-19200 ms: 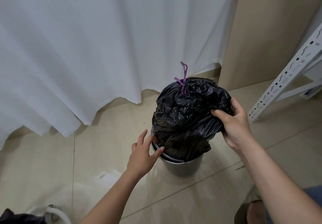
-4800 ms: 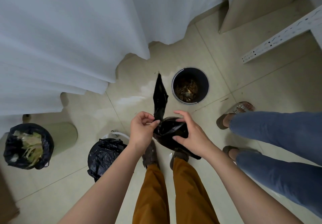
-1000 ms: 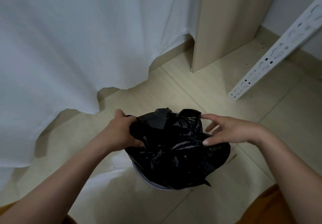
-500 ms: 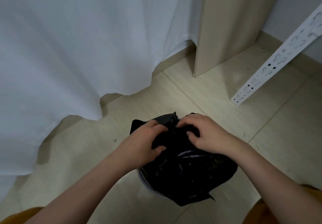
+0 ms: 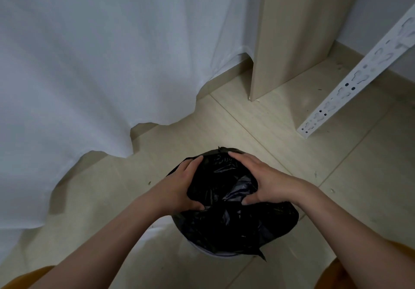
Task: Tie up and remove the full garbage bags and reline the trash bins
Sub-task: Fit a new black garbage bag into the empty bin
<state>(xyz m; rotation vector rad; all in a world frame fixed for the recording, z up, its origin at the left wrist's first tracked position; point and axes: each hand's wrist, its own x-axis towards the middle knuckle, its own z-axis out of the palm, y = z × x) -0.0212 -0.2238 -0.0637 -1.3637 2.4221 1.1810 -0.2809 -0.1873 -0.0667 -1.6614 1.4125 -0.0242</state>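
Bag (image 5: 226,219), black, draped over bin (image 5: 208,252) at lower center of frame. 2 hands on it: left hand (image 5: 179,190) and right hand (image 5: 265,179) spread wide, pressing plastic.

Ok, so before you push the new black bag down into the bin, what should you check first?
1. Both hands on the bag: ok. The left hand and right hand press the black bag from either side.
2. Bag sits over the bin: ok. The bin's grey rim peeks out below it.
3. Bag mouth open: cannot tell, it looks bunched and crumpled.
4. Edge folded over the rim all round: not ok, plastic hangs loose on the near side.
5. Bin empty inside: cannot tell, the bag hides it.
6. Curtain clear of the bin: ok.
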